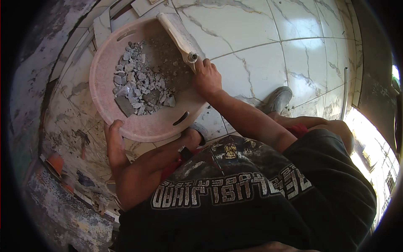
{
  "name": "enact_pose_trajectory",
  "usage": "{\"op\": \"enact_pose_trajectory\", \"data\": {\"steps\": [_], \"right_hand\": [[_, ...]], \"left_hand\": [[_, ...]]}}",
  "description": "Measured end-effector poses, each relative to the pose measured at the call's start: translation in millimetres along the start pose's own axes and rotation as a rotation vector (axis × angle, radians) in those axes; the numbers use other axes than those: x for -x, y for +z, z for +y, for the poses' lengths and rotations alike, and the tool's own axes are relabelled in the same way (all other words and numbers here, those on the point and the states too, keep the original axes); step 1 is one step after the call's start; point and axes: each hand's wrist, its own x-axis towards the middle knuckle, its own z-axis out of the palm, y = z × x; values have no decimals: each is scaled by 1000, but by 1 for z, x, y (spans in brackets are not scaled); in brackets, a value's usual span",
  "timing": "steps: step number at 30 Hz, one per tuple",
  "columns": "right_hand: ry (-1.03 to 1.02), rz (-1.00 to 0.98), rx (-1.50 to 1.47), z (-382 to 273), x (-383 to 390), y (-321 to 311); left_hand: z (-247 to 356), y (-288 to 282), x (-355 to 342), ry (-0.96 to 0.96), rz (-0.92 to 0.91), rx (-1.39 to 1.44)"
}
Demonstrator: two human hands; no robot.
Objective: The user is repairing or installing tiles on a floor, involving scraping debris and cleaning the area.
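A round pink plastic tub [102, 90] stands tilted in front of me, with grey broken rubble [140, 82] and fine brown dirt inside. My left hand [114, 140] is closed on the tub's near left rim, thumb on the outside. At the far right side of the tub, my right hand [207, 79] grips a dusty, pale dustpan [180, 37] close to its hollow handle socket. The dustpan leans over the tub's right rim, its long edge pointing away from me. My right fingers are partly hidden behind it.
Glossy white marbled tiles [235, 29] cover the floor ahead and right. My grey shoe [280, 97] rests on them. Cut tile strips [101, 28] lie beyond the tub at left. An orange object [55, 163] sits by the stained ledge at lower left; a thin pale rod [345, 92] stands at right.
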Motion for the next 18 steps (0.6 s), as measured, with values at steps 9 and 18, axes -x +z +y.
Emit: {"op": "enact_pose_trajectory", "data": {"steps": [9, 18], "right_hand": [[-2, -21, -18, 38, -16, -49], [31, -10, 76, 28, -19, -25]], "left_hand": [[12, -3, 7, -96, -4, 83], [-16, -20, 21, -45, 76, 36]]}}
